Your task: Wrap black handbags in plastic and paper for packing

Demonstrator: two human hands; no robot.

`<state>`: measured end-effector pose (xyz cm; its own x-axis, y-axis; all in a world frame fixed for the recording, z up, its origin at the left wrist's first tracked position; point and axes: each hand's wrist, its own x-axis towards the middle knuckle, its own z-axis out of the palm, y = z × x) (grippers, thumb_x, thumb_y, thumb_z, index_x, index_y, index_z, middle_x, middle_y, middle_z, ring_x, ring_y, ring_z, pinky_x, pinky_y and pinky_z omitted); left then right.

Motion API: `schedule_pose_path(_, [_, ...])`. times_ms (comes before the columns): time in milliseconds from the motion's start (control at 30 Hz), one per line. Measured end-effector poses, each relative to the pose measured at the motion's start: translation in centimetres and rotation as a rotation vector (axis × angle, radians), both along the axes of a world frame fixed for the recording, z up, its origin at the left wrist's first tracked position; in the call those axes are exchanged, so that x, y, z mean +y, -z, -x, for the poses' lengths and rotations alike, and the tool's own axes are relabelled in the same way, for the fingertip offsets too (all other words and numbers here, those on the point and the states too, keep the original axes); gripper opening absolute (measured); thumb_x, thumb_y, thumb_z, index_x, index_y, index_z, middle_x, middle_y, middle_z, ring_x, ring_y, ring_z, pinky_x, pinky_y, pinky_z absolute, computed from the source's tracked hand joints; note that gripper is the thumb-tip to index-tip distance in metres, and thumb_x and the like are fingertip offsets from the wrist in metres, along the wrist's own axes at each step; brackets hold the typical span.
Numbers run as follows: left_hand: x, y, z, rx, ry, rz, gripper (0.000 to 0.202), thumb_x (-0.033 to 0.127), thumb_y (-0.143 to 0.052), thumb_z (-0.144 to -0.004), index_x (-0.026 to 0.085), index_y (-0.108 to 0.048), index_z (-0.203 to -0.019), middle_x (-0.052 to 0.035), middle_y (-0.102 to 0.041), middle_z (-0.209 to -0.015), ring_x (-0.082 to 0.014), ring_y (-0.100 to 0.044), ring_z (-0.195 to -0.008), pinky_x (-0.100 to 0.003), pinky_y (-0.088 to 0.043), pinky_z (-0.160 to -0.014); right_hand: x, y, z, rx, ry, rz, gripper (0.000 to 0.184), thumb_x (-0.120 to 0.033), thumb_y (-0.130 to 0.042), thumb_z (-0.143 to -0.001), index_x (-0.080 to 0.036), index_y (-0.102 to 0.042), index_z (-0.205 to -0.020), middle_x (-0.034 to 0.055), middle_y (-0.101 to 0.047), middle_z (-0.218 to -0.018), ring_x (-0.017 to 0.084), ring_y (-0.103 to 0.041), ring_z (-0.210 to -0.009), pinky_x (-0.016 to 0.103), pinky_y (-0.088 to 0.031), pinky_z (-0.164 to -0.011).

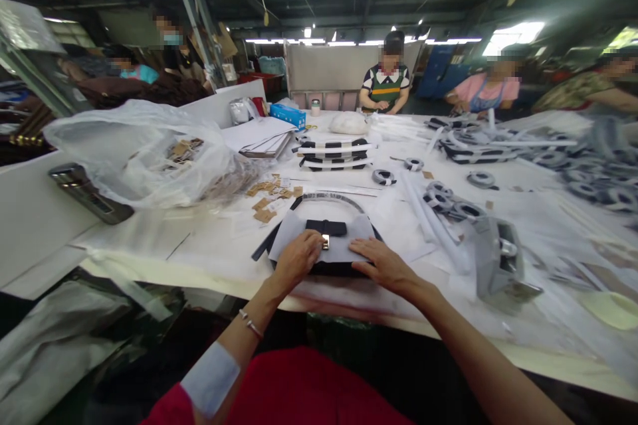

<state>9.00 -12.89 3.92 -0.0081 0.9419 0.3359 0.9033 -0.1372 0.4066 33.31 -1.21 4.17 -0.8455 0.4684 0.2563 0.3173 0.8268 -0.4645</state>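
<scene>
A black handbag [339, 270] lies at the table's front edge, with a white sheet of paper [292, 229] over its front. A black flap strap [326, 228] with a shiny metal clasp [325, 242] rests on top of the paper. The handle [333, 198], wrapped in clear film, arches behind. My left hand [300, 255] has bent fingers closed at the clasp's left side; its fingertips are partly hidden. On the right part of the paper, my right hand [381, 262] lies with its fingers stretched and apart, holding nothing.
Brown paper tags [269, 199] and a large clear plastic bag [149, 153] lie left, near a dark flask [92, 192]. Wrapped straps [333, 154] sit behind. To the right are rolled straps [451, 202] and a grey tape dispenser [498, 255]. A co-worker [386, 86] is across the table.
</scene>
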Motion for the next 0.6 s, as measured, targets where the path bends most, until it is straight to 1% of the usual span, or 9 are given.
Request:
schedule_pose_path(67, [-0.3,0.1,0.2,-0.024,0.086,-0.063,0.023,0.022,-0.047,-0.099,0.023,-0.060,-0.119,-0.0060,-0.060,-0.131,-0.0185,-0.057,-0.121,-0.034,-0.046,-0.104,0.5,-0.1,-0.1,0.048,0.016,0.074,0.032,-0.036,-0.053,-0.097,-0.029,-0.067,-0.124,0.0037,-0.069,-0.126,0.025,-0.061,-0.122,0.052,-0.039,-0.113])
schedule_pose_path(133, [-0.7,0.3,0.3,-0.017,0.181,-0.102,0.024,0.026,-0.049,-0.100,0.023,-0.060,-0.121,-0.0074,-0.059,-0.135,-0.0204,-0.055,-0.126,-0.038,-0.044,-0.108,0.9,-0.2,-0.2,0.086,0.059,0.131,0.031,-0.036,-0.051,-0.097,-0.030,-0.069,-0.121,0.0021,-0.072,-0.120,0.025,-0.065,-0.116,0.047,-0.048,-0.106])
schedule_pose_path(200, [-1.0,0.7,0.4,0.021,0.229,-0.096,0.026,0.031,-0.054,-0.098,0.022,-0.059,-0.122,-0.0089,-0.059,-0.137,-0.0222,-0.054,-0.128,-0.040,-0.044,-0.109,1.2,-0.1,-0.4,0.114,0.096,0.131,0.030,-0.035,-0.051,-0.096,-0.030,-0.070,-0.120,0.0018,-0.073,-0.116,0.025,-0.068,-0.109,0.044,-0.054,-0.098])
schedule_pose_path(233, [-1.1,0.8,0.4,0.041,0.234,-0.085,0.029,0.034,-0.058,-0.096,0.021,-0.059,-0.122,-0.0096,-0.059,-0.138,-0.0230,-0.054,-0.128,-0.040,-0.044,-0.108,1.3,0.0,-0.5,0.125,0.101,0.112,0.030,-0.034,-0.051,-0.096,-0.030,-0.070,-0.119,0.0019,-0.074,-0.115,0.025,-0.069,-0.108,0.043,-0.055,-0.097])
schedule_pose_path(333, [-1.3,0.9,0.2,0.107,0.221,-0.021,0.034,0.034,-0.066,-0.091,0.022,-0.060,-0.122,-0.0101,-0.059,-0.137,-0.0245,-0.055,-0.126,-0.041,-0.045,-0.108,1.3,0.6,-0.8,0.121,0.049,0.055,0.029,-0.030,-0.049,-0.097,-0.030,-0.072,-0.114,0.0017,-0.074,-0.114,0.024,-0.068,-0.110,0.045,-0.049,-0.104])
schedule_pose_path(433, [-1.3,0.3,-0.3,0.172,0.195,0.040,0.037,0.030,-0.067,-0.090,0.024,-0.059,-0.125,-0.0100,-0.058,-0.138,-0.0253,-0.056,-0.125,-0.042,-0.045,-0.107,1.0,0.9,-1.3,0.048,-0.011,0.047,0.029,-0.032,-0.055,-0.094,-0.030,-0.069,-0.119,0.0032,-0.071,-0.123,0.024,-0.062,-0.120,0.053,-0.036,-0.114])
schedule_pose_path(500, [-1.2,0.0,-0.7,0.219,0.180,0.059,0.046,0.028,-0.067,-0.090,0.027,-0.053,-0.134,-0.0100,-0.057,-0.138,-0.0260,-0.057,-0.123,-0.043,-0.047,-0.104,0.6,1.0,-1.6,0.010,-0.018,0.018,0.038,-0.033,-0.063,-0.089,-0.028,-0.064,-0.127,0.0068,-0.065,-0.132,0.027,-0.057,-0.127,0.056,-0.030,-0.116])
schedule_pose_path(533, [-1.1,-0.2,-0.9,0.244,0.179,0.065,0.051,0.026,-0.067,-0.090,0.029,-0.049,-0.138,-0.0100,-0.056,-0.138,-0.0264,-0.057,-0.122,-0.043,-0.048,-0.102,0.4,1.1,-1.8,0.001,-0.015,-0.003,0.044,-0.031,-0.066,-0.087,-0.027,-0.062,-0.130,0.0085,-0.063,-0.135,0.027,-0.055,-0.129,0.057,-0.028,-0.117])
schedule_pose_path(600, [-1.0,-0.2,-1.5,0.299,0.181,0.062,0.055,0.022,-0.063,-0.091,0.032,-0.045,-0.141,-0.0107,-0.056,-0.138,-0.0272,-0.059,-0.120,-0.044,-0.049,-0.099,-0.1,1.5,-1.9,0.004,-0.006,-0.051,0.047,-0.023,-0.065,-0.086,-0.025,-0.059,-0.133,0.0102,-0.062,-0.135,0.027,-0.054,-0.130,0.058,-0.028,-0.116])
